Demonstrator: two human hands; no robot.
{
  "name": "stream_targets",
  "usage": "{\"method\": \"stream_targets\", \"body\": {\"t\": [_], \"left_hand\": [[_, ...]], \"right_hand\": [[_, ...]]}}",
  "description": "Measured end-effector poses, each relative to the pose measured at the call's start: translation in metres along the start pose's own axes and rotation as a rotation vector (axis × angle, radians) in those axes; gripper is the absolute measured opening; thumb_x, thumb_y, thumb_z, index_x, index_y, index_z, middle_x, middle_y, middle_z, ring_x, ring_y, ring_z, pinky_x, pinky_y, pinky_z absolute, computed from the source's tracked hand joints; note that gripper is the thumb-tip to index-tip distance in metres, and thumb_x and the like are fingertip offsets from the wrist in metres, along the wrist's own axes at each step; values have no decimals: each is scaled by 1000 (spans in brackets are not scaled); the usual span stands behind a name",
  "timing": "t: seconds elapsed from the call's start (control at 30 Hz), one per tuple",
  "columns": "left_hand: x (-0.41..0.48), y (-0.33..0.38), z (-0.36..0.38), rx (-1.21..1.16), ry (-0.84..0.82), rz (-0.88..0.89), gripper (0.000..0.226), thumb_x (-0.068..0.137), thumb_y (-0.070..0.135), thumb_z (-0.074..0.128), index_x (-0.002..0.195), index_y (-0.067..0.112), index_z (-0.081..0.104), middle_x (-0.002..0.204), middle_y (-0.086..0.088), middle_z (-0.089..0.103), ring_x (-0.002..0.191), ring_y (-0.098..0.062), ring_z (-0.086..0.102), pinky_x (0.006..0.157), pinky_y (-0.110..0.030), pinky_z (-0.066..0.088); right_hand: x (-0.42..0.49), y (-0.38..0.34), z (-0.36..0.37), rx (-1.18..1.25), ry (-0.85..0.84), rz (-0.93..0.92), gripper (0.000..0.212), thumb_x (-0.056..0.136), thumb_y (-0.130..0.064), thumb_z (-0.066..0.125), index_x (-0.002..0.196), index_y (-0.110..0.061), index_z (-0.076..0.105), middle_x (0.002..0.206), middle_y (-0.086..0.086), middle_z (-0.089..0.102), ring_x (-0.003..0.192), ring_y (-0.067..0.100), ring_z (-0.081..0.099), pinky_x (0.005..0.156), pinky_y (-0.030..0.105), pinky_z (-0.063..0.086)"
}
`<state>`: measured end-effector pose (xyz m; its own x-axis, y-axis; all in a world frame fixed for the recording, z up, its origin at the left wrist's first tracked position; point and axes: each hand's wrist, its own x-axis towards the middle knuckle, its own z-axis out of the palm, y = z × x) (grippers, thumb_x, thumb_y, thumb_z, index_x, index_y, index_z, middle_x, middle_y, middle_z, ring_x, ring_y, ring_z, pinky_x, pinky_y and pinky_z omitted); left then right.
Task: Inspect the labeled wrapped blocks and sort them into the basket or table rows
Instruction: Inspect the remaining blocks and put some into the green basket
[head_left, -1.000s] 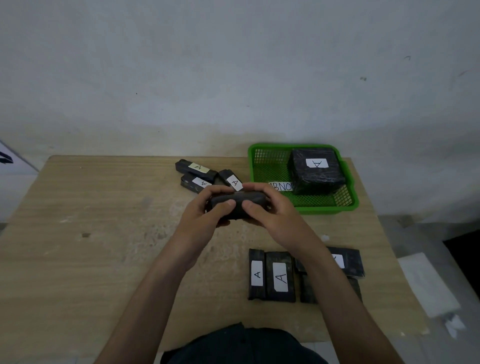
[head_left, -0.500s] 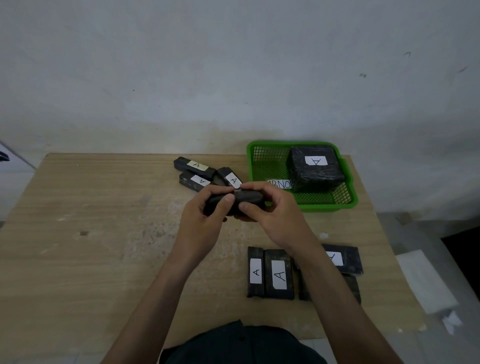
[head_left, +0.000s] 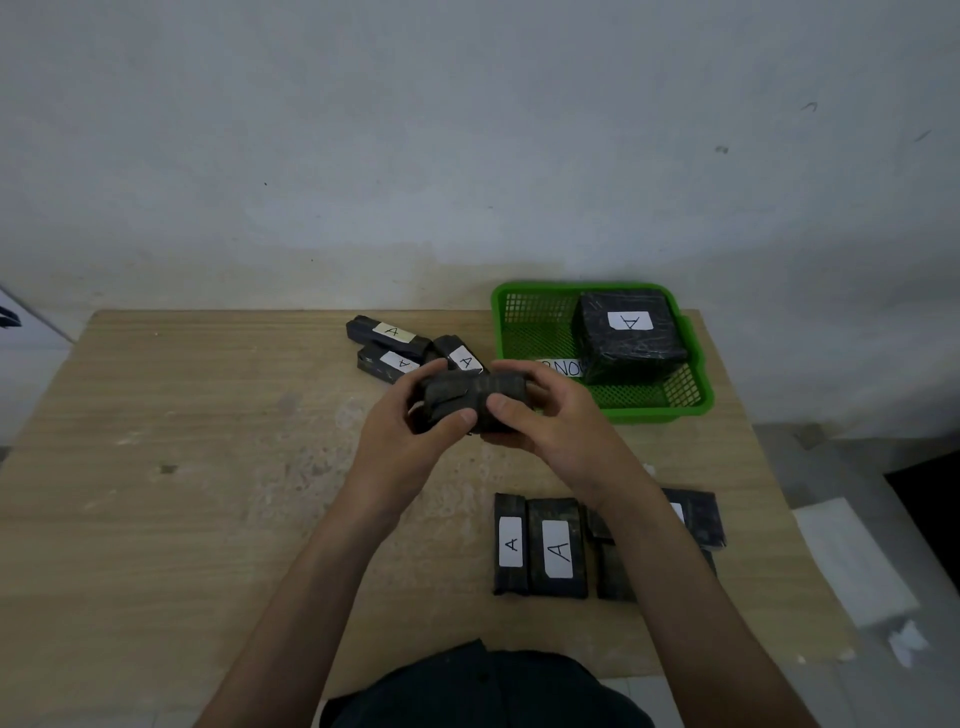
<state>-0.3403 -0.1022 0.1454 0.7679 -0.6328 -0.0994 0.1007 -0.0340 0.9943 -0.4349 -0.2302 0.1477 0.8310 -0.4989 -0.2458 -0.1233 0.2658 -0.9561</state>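
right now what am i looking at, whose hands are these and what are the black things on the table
There is no machine: one camera worn on a person's head looks down at their own two hands. The left hand and right hand together grip a black wrapped block above a wooden table. At the far side lie three loose blocks labelled A. A green basket holds one bigger block, also marked A. Nearer the person, more blocks lie side by side in a row; the right arm hides some of them.
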Motion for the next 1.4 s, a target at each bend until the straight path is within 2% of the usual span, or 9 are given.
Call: {"method": "stream_targets", "body": {"t": [0.2, 0.47, 0.63, 0.73, 0.93, 1.13, 1.23, 1.3, 1.4], "left_hand": [[-1, -3, 1, -79, -80, -67, 27, 90, 6, 57, 102, 30, 58, 105, 1, 61, 99, -19, 64, 79, -26, 57], [-1, -4, 6, 57, 59, 36, 30, 86, 3, 63, 89, 33, 59, 95, 7, 63, 93, -16, 64, 69, -23, 58], [0, -8, 3, 73, 90, 46, 25, 85, 6, 66, 89, 31, 61, 93, 1, 66, 85, -17, 66, 63, -23, 56], [1, -9, 5, 93, 141, 71, 22, 84, 7, 67, 86, 28, 62, 89, -1, 67, 80, -15, 66, 59, -22, 55], [-1, -11, 4, 68, 114, 56, 19, 85, 8, 66, 90, 25, 59, 94, 0, 64, 80, -14, 68, 61, -21, 55], [-4, -12, 3, 91, 122, 105, 20, 83, 5, 67, 90, 21, 58, 89, 2, 62, 73, -5, 66, 60, -20, 55], [-7, -15, 2, 76, 66, 5, 35, 83, 16, 68, 114, 21, 53, 104, 6, 59, 86, -2, 64, 71, -23, 56], [-7, -15, 0, -8, -12, -127, 46, 79, 34, 65, 121, 22, 51, 111, 3, 60, 97, -10, 64, 80, -31, 55], [-5, -10, -4, -142, -80, -266, 23, 88, 35, 53, 108, 25, 57, 107, -4, 66, 97, -21, 67, 80, -36, 55]], "right_hand": [[1, 1, 1, -141, 17, -115, 24, 83, 0, 68, 98, -17, 62, 104, 8, 63, 102, 28, 64, 81, 40, 59], [3, 8, 12, -158, 124, -192, 30, 83, 4, 67, 90, -24, 63, 91, 6, 68, 85, 20, 68, 68, 31, 60], [4, 9, 9, -126, 79, -162, 38, 82, 3, 68, 112, -19, 61, 100, 2, 68, 93, 17, 68, 71, 29, 60], [4, 10, 13, -139, 135, -189, 36, 83, 3, 67, 113, -15, 61, 98, 5, 69, 89, 16, 68, 65, 25, 58], [8, 12, 9, -156, 80, -168, 43, 81, -1, 71, 117, -20, 58, 107, 8, 69, 99, 17, 68, 81, 31, 58], [7, 14, 7, -158, 56, -206, 34, 80, 3, 70, 105, -19, 62, 102, 5, 71, 96, 15, 69, 79, 29, 58], [6, 14, 4, -202, -18, -264, 39, 79, 4, 71, 106, -21, 61, 103, 6, 69, 100, 17, 66, 87, 34, 56], [4, 15, 3, -216, -70, -309, 41, 79, 6, 70, 110, -17, 58, 109, 7, 66, 106, 20, 64, 92, 37, 53], [2, 15, 1, -193, -107, -366, 44, 78, 10, 67, 114, -13, 58, 120, 6, 62, 115, 19, 59, 95, 33, 50]]}}
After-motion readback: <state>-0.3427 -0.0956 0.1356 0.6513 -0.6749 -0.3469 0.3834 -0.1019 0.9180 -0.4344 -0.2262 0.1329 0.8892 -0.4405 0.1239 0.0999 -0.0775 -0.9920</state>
